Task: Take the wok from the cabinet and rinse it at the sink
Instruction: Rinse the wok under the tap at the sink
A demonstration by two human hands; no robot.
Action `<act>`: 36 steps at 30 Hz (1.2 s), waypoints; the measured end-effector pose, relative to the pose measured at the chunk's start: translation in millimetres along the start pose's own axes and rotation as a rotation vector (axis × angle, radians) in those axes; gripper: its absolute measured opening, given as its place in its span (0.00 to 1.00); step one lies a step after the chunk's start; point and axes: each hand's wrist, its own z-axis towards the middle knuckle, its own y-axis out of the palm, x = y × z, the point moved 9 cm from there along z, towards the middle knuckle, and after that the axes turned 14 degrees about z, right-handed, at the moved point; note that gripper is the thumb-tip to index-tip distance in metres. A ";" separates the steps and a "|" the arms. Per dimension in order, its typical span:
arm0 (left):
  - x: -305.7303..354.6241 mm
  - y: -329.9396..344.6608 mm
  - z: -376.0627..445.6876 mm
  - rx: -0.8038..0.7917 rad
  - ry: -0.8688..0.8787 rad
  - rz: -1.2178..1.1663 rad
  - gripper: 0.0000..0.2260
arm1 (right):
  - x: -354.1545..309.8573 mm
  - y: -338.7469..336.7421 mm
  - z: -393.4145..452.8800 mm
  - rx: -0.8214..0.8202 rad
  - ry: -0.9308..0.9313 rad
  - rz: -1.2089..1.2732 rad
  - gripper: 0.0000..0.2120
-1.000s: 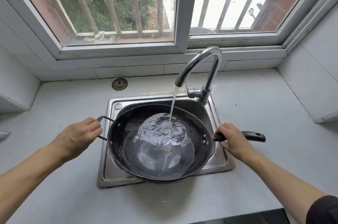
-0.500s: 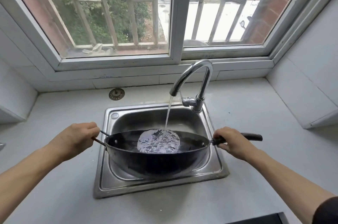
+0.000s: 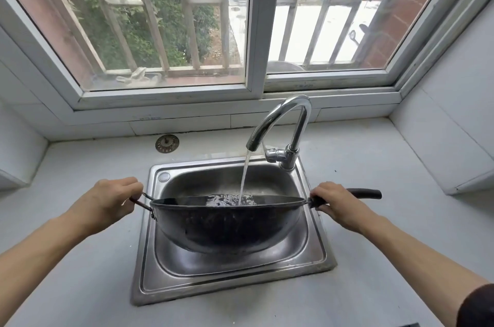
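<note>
Wok [image 3: 227, 222] over sink [image 3: 160, 273], left hand [image 3: 112, 199] gripping loop handle, right hand [image 3: 334, 205] gripping long handle

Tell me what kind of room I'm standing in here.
Most likely a home kitchen. A steel sink is set into a pale countertop under a barred window, and the faucet is running water into a black wok held over the basin.

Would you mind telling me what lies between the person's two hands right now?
In the head view, the black wok spans the gap between the left hand and the right hand, each gripping a handle above the sink.
</note>
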 end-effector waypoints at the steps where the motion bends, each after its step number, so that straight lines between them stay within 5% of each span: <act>1: -0.3 -1.3 1.4 0.012 0.003 0.008 0.19 | -1.9 -1.5 1.4 0.009 -0.023 -0.003 0.10; 11: -4.5 -4.4 4.3 0.068 0.024 -0.001 0.17 | -7.5 -16.8 7.6 0.156 -0.121 -0.155 0.14; 16: -9.3 -2.7 4.0 0.108 0.030 -0.032 0.02 | -8.1 -15.7 10.0 0.115 -0.127 -0.088 0.12; 22: -15.2 9.0 14.7 0.055 -0.027 -0.061 0.13 | 6.1 -8.2 13.2 0.048 -0.047 -0.009 0.09; 36: -25.0 29.7 44.6 0.016 -0.017 -0.159 0.08 | 31.8 2.3 33.8 -0.053 0.047 0.039 0.08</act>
